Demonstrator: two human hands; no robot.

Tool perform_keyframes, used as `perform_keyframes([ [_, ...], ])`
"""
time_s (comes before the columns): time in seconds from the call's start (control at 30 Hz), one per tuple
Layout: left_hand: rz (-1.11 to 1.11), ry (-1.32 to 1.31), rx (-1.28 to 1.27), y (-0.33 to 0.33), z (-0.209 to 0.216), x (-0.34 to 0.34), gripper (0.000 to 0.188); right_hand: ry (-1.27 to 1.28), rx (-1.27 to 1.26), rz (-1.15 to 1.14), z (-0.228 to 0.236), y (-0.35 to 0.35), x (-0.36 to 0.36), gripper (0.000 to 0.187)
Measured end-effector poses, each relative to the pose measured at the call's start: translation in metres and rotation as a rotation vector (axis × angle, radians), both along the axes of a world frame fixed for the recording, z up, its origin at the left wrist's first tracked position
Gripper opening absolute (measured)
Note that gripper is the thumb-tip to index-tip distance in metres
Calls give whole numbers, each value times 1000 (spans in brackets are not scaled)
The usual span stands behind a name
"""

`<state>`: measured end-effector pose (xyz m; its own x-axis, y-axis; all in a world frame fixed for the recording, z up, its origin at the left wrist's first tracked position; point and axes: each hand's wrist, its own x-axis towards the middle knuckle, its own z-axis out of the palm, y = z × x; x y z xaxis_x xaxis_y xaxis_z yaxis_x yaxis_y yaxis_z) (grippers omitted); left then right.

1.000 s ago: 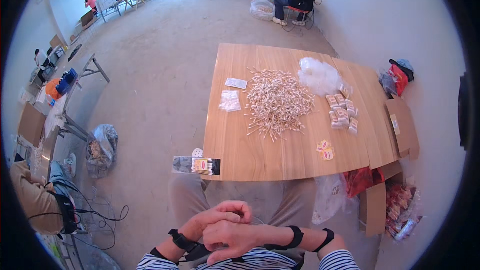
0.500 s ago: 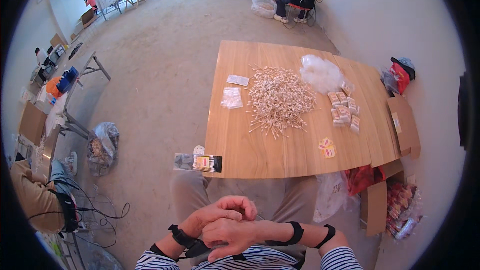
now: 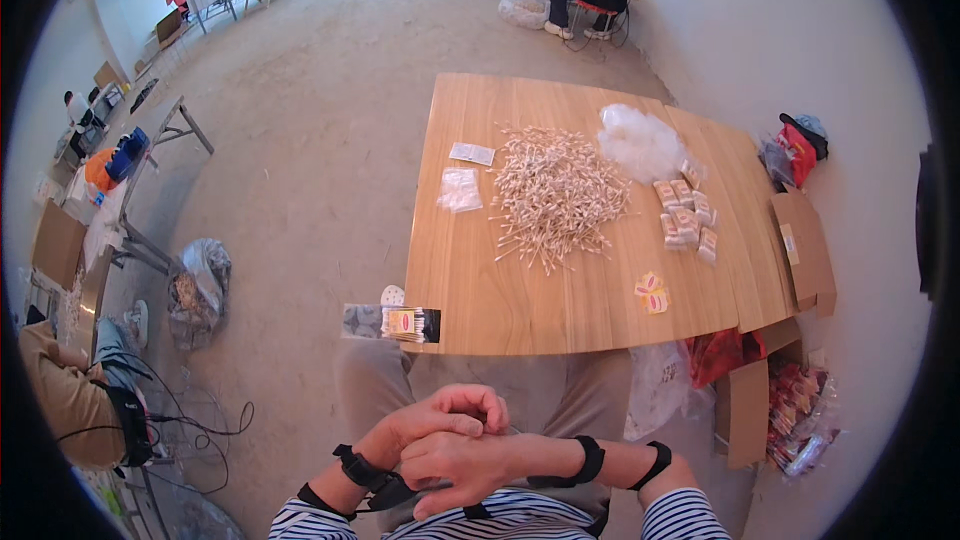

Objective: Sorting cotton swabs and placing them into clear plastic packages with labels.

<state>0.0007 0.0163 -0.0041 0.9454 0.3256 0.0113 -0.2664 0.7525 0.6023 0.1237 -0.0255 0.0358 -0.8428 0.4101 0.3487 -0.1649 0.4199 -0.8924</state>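
Observation:
My left hand (image 3: 452,412) is over my lap below the table's front edge, its fingers curled; what they hold, if anything, is hidden. Crossing it on the near side, my right hand (image 3: 455,465) touches it, fingers bent under and thumb out to the left; its fingertips are hidden. Beyond them, a loose heap of cotton swabs (image 3: 555,195) lies on the wooden table (image 3: 500,315). At the front left corner, a pack of cotton swabs with a yellow-and-red label (image 3: 404,323) sits on a black-and-clear holder (image 3: 362,320) jutting past the edge.
Right of the heap are clear plastic bags (image 3: 640,140), several small swab packs (image 3: 684,215) and yellow labels (image 3: 652,294). Flat clear bags (image 3: 460,190) lie left of it. An open cardboard box (image 3: 745,410) stands below right. A person (image 3: 65,390) sits at left, cables (image 3: 200,430) nearby.
The view has shifted slightly, so the table and its contents sit a little higher and farther left. My hands keep nearly the same crossed, curled pose.

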Motion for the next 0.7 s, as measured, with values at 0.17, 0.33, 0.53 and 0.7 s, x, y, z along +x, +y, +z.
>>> perform_keyframes([
  [0.17, -25, 80, -17, 4, -8, -6, 20, 3, -58, 10, -5, 2, 2, 37],
  [0.33, 66, 37, 17, 1, 11, 5, 18, -23, -45, 1, -10, 2, -1, 36],
  [0.53, 5, 111, -26, 7, -4, -5, 19, -75, -49, 44, -10, 5, 2, 36],
  [0.7, 129, 65, -32, 6, 10, 4, 19, -62, -64, 37, -17, 6, -1, 36],
])
